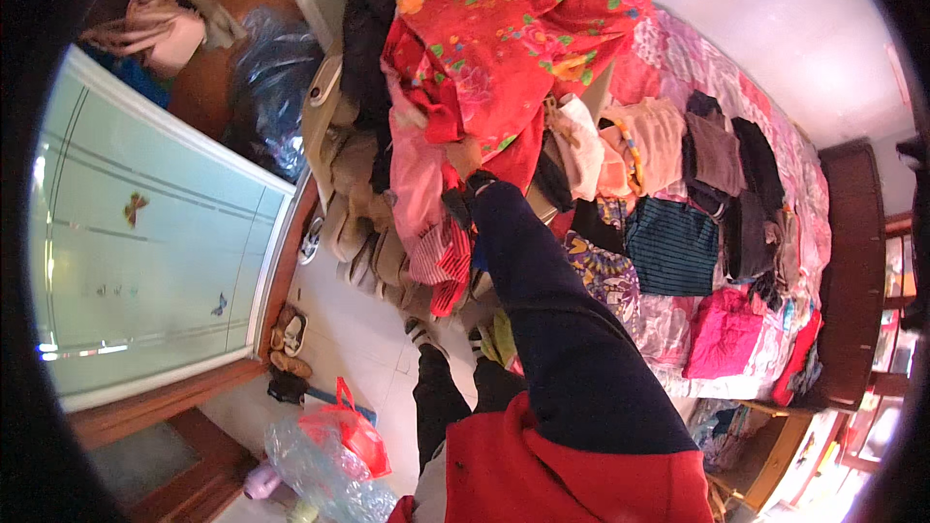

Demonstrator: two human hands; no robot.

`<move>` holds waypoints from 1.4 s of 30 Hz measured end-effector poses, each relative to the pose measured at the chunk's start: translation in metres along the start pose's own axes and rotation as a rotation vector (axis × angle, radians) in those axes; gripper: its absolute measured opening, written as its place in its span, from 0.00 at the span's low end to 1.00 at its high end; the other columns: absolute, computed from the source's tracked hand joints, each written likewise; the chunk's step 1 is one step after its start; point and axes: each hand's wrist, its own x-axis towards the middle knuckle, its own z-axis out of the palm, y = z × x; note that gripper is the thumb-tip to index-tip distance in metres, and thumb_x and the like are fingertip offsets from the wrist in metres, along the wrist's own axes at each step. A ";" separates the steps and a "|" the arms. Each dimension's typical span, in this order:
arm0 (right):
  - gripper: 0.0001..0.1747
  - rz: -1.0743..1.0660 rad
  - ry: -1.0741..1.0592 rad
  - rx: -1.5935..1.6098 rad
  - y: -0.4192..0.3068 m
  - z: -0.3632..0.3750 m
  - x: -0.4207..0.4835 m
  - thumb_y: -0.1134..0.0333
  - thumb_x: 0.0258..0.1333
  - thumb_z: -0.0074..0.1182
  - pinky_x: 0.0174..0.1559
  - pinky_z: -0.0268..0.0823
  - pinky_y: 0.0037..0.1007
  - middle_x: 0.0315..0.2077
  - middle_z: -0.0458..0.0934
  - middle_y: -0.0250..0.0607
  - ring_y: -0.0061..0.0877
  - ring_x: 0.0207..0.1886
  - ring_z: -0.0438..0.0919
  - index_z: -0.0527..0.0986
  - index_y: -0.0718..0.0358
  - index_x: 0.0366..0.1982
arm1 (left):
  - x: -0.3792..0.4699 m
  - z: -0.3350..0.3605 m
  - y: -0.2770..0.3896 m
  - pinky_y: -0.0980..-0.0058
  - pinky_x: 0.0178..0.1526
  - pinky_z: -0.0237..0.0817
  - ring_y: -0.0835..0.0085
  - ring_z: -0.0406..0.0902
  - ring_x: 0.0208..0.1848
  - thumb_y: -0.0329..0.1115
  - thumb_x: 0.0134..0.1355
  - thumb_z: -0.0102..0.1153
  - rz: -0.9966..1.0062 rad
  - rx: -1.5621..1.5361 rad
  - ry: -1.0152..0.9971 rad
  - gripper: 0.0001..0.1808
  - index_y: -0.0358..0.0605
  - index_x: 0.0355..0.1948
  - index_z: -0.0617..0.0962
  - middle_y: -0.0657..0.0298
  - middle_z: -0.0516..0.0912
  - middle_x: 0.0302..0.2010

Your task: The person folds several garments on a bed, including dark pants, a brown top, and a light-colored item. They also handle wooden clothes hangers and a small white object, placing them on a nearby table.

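My right hand (465, 156) reaches forward in a dark blue sleeve, at the lower edge of a large red floral cloth (523, 29). The hand is small and partly covered by fabric, so its grip is unclear. Just left of it, a pink garment (414, 167) hangs down, with a red-and-white striped piece (439, 258) below. These lie over beige ribbed cushioning (356, 167), beside a black garment (367, 43). To the right are a white folded cloth (581, 149) and a peach folded garment (654, 142). My left hand is out of view.
A bed with a pink floral sheet (657, 319) holds a teal striped garment (672, 247), a magenta garment (726, 334) and dark folded clothes. Left stands a frosted glass sliding door (160, 232). Shoes (290, 338), a red bag (349, 436) and clear plastic (312, 479) are on the floor.
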 end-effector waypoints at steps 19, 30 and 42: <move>0.14 -0.127 0.135 -0.207 -0.042 -0.040 -0.007 0.61 0.44 0.54 0.31 0.68 0.43 0.25 0.78 0.53 0.46 0.31 0.78 0.78 0.63 0.30 | 0.090 -0.031 0.422 0.69 0.29 0.73 0.68 0.77 0.41 0.32 0.57 0.56 0.312 0.270 -0.081 0.28 0.52 0.59 0.63 0.60 0.75 0.46; 0.18 -0.207 -0.456 0.325 -0.199 0.001 -0.109 0.59 0.47 0.56 0.37 0.68 0.39 0.29 0.77 0.56 0.46 0.36 0.77 0.72 0.66 0.35 | 0.039 0.318 0.604 0.65 0.60 0.57 0.62 0.56 0.65 0.24 0.42 0.63 1.357 0.834 -0.441 0.51 0.50 0.65 0.50 0.56 0.52 0.65; 0.30 -0.602 0.087 -0.871 -0.063 -0.171 0.039 0.64 0.43 0.53 0.54 0.59 0.36 0.44 0.74 0.44 0.38 0.53 0.68 0.67 0.61 0.53 | 0.042 0.373 0.656 0.63 0.62 0.57 0.63 0.65 0.59 0.35 0.60 0.49 1.183 0.230 -0.630 0.25 0.48 0.59 0.65 0.61 0.68 0.58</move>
